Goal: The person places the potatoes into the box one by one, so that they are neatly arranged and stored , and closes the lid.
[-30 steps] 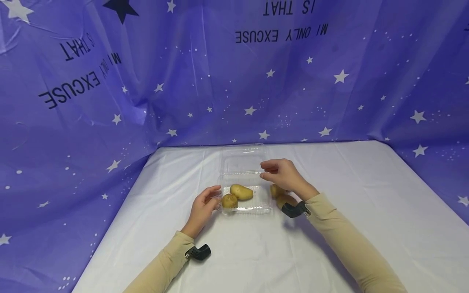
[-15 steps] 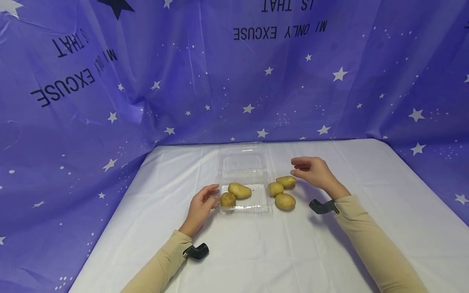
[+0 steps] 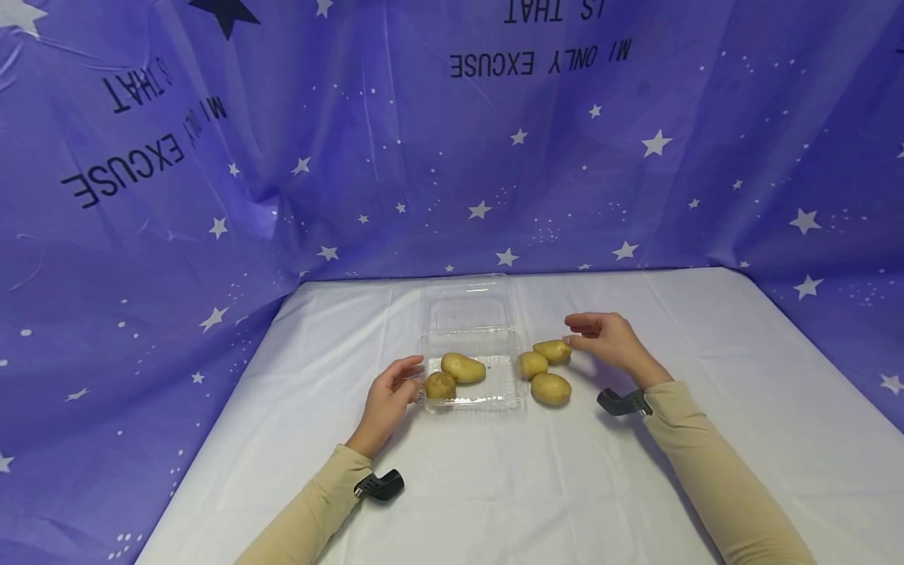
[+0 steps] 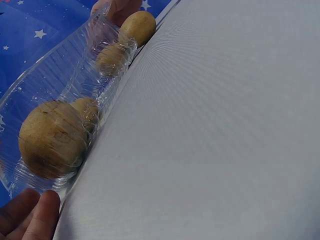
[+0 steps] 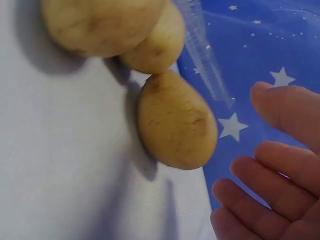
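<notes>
A clear plastic clamshell box [image 3: 503, 384] lies on the table with its lid [image 3: 468, 308] folded back. Inside its left part sit a long potato [image 3: 463, 367] and a rounder potato [image 3: 441, 386]. My left hand [image 3: 384, 400] rests at the box's left side, fingertips [image 4: 47, 205] against or very close to the plastic. To the right of the box lie 3 more potatoes: one beside its edge [image 3: 532, 366], one in front [image 3: 551, 389], one behind [image 3: 551, 351]. By that rear potato hovers my right hand [image 3: 610, 339], its palm [image 5: 300, 215] holding nothing, fingers spread around air.
A white cloth covers the table [image 3: 480, 486]. Behind and to the left hangs a purple star-printed curtain [image 3: 395, 157]. A dark camera mount sits on each wrist, left [image 3: 381, 486] and right [image 3: 621, 402].
My right hand has moved from above the box's right edge out to the right, then slightly down beside the rear potato. The left hand has stayed at the box.
</notes>
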Available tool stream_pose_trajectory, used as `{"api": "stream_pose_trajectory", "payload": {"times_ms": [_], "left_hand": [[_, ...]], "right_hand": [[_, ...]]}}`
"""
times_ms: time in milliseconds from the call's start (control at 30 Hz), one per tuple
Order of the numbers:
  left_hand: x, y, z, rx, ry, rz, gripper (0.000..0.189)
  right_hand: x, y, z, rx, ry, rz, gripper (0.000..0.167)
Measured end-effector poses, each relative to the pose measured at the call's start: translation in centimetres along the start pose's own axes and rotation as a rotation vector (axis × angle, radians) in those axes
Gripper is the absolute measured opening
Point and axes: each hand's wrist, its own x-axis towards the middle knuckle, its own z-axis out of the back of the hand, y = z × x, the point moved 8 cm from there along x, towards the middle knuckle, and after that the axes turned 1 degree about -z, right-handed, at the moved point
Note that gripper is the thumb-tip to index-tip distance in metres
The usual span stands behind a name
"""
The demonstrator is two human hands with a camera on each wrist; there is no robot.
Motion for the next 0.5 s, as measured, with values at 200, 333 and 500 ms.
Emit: {"api": "stream_pose_trajectory", "payload": {"times_ms": [200, 333, 500], "left_hand": [[0.0, -0.2, -0.1, 0.007, -0.001, -0.006, 0.040], [0.0, -0.3, 0.0, 0.001, -0.002, -0.017, 0.039], [0.0, -0.3, 0.0, -0.016, 0.002, -0.021, 0.040]], "right_hand": [[0.1, -0.6, -0.9, 0.009, 0.036, 0.031, 0.050], [0.3, -1.1, -1.6, -0.017, 0.049, 0.055, 0.050], [0.4, -1.5, -2.5, -0.038, 0.055, 0.080, 0.051]]}}
